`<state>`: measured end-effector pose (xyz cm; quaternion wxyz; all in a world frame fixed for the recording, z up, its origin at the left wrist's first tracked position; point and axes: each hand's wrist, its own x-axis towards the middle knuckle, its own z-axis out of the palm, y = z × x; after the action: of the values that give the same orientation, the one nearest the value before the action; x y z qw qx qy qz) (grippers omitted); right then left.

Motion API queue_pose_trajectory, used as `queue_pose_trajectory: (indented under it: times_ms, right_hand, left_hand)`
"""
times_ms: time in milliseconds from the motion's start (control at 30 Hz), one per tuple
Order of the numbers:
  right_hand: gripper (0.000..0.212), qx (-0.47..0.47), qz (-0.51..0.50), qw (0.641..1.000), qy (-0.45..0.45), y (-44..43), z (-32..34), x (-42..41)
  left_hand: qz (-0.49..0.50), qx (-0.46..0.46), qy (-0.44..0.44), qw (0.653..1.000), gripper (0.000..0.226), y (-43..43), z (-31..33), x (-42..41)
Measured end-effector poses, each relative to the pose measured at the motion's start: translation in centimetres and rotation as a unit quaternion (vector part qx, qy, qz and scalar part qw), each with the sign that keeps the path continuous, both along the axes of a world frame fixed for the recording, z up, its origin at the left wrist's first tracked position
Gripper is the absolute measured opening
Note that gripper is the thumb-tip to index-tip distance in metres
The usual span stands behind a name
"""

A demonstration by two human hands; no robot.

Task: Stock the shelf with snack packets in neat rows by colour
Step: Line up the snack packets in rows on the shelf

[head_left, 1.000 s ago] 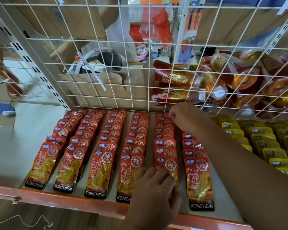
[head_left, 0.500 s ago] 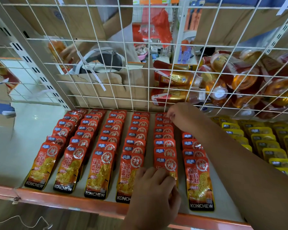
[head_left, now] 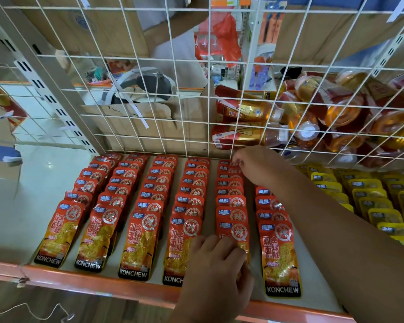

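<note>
6 rows of red packets (head_left: 140,241) on the shelf (head_left: 103,283), yellow packets (head_left: 369,201) alongside — left hand (head_left: 217,271) resting on row 5's front, right hand (head_left: 257,164) pinching its back end by the wire grid (head_left: 149,89).

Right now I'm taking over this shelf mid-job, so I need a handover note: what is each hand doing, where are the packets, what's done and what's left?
Left hand rests on the front packet of the fifth red row. Right hand pinches that row's rear packet.
Done: the four red rows left of it look full; yellow packets sit in rows to the right.
Left: the sixth red row shows fewer packets, its rear hidden by the arm; likely fill it.
</note>
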<state>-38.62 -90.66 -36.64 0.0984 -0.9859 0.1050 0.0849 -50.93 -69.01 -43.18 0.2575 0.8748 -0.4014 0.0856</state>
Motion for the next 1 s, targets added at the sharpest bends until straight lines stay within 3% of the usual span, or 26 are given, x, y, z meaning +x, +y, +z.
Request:
queue_pose_trajectory:
  times_ms: [233,400,533,700,1000]
  right_hand:
    - [0.032,0.007,-0.004,1.0,0.005,-0.1,0.3,0.0]
    - [0.027,0.023,0.011,0.998,-0.057,-0.1,0.4,-0.4]
    - [0.031,0.012,0.017,1.0,0.023,0.7,1.5,0.2]
    - [0.023,-0.006,0.026,1.0,0.015,0.9,1.0,-0.2]
    - [0.03,0.009,-0.002,0.999,0.043,1.4,1.5,-0.2]
  left_hand:
    - [0.001,0.002,0.001,1.0,0.01,0.0,0.0,0.0]
    - [-0.001,-0.009,-0.008,1.0,0.009,0.0,-0.2,0.0]
    - [0.0,-0.009,-0.011,1.0,0.009,0.0,-0.1,0.0]
    - [0.001,-0.006,-0.008,1.0,0.01,0.0,0.0,0.0]
    - [0.003,-0.005,-0.005,1.0,0.01,-0.1,0.0,-0.1]
